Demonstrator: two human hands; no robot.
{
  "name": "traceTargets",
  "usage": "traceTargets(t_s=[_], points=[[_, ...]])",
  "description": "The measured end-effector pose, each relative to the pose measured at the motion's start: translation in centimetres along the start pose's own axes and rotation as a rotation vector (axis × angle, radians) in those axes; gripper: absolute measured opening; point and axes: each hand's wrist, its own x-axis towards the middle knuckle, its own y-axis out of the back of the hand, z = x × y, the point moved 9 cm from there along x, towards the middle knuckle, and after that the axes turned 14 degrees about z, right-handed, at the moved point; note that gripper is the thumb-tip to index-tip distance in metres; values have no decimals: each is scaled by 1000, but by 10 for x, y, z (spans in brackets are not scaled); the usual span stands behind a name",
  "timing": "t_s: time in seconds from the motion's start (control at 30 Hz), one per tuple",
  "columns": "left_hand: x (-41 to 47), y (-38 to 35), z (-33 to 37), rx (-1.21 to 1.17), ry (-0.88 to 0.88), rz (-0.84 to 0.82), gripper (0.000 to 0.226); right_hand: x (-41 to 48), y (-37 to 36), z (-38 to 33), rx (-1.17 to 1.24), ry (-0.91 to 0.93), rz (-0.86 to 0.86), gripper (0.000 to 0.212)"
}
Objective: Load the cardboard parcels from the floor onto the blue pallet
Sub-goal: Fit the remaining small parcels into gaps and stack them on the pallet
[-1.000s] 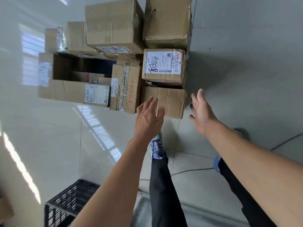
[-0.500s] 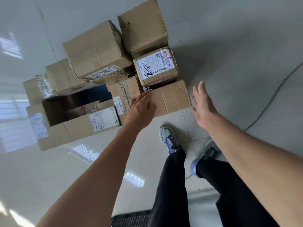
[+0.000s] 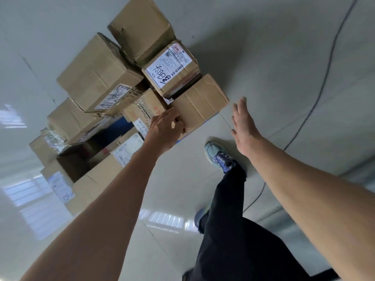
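The nearest parcel, a plain box (image 3: 200, 102), sits at the corner of the stack on the blue pallet (image 3: 115, 126), under a labelled box (image 3: 172, 67). The left hand (image 3: 164, 128) rests on its near corner with fingers bent; a firm grasp cannot be confirmed. The right hand (image 3: 244, 124) is released, flat, just beside the box's right end. The cardboard looks stiff but creased and probably light; opposite ends suit a hold. Open floor (image 3: 284, 57) lies to the right, crossed by a cable (image 3: 316, 94).
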Motion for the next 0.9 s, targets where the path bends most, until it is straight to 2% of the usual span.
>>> traceTargets(t_s=[0.3,0.57,0.9], points=[[-23,19,-17,135,-143,24,48,-43,-29,74,161,4,-57,81],[-27,4,-23,281,-334,-33,52,-46,-58,141,330,-108,-75,82],[-10,-9,-24,511,-690,-89,58,-12,-128,143,554,-75,-91,82]])
